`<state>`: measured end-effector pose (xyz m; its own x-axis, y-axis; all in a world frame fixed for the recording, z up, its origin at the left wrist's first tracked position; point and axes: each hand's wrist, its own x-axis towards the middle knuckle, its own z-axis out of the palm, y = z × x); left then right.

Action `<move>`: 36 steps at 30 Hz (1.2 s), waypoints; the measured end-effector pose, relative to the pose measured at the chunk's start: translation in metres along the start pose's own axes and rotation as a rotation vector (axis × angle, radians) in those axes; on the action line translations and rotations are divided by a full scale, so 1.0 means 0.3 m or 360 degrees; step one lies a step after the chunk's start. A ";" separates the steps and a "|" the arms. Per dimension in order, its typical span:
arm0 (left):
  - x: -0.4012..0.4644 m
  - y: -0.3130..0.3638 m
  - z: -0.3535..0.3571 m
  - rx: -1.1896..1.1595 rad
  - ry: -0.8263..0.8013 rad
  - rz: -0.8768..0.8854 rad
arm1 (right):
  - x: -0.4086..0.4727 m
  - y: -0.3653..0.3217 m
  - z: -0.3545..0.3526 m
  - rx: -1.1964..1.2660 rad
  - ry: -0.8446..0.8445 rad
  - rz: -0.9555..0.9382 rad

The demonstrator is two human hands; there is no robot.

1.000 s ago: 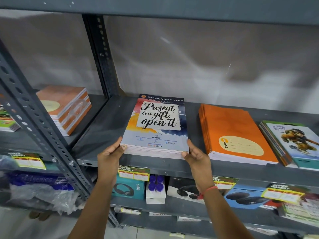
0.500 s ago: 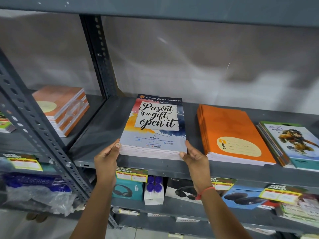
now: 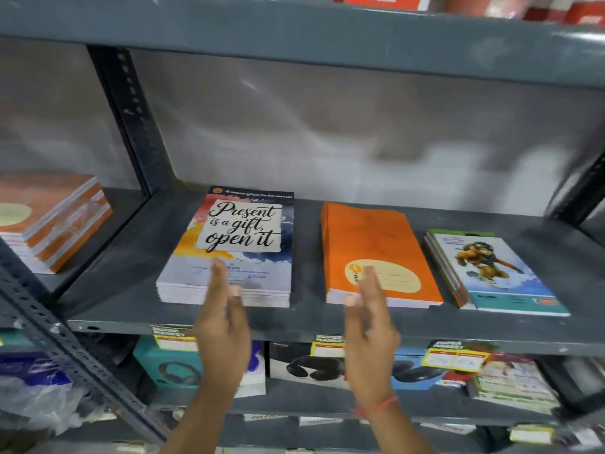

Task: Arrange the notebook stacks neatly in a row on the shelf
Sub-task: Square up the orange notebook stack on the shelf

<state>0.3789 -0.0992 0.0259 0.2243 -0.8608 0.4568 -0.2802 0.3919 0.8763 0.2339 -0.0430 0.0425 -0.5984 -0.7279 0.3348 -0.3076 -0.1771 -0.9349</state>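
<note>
3 notebook stacks lie flat in a row on the grey shelf [image 3: 131,283]: the "Present is a gift" stack [image 3: 235,253] at left, the orange stack [image 3: 376,250] in the middle, and the cartoon-cover stack [image 3: 491,273] at right, angled slightly. Gaps separate them. Both hands hover in front of the shelf edge, fingers extended and holding nothing: the left hand [image 3: 222,326] before the first stack, the right hand [image 3: 370,326] before the orange one.

From my remote feed the light is soft and even, the left hand [image 3: 222,332] and right hand [image 3: 370,335] smear with motion blur, and the shelf [image 3: 327,326] edges bow outward.
</note>
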 end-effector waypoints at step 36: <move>-0.135 0.102 0.430 -0.0566 -0.0162 -0.0860 | 0.366 0.320 -0.471 0.0382 -0.0584 0.0583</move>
<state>0.2408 -0.0942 0.0143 0.1527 -0.9862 -0.0635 0.1771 -0.0359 0.9835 0.0341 -0.0462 0.0063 -0.3251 -0.9449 -0.0393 0.0740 0.0160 -0.9971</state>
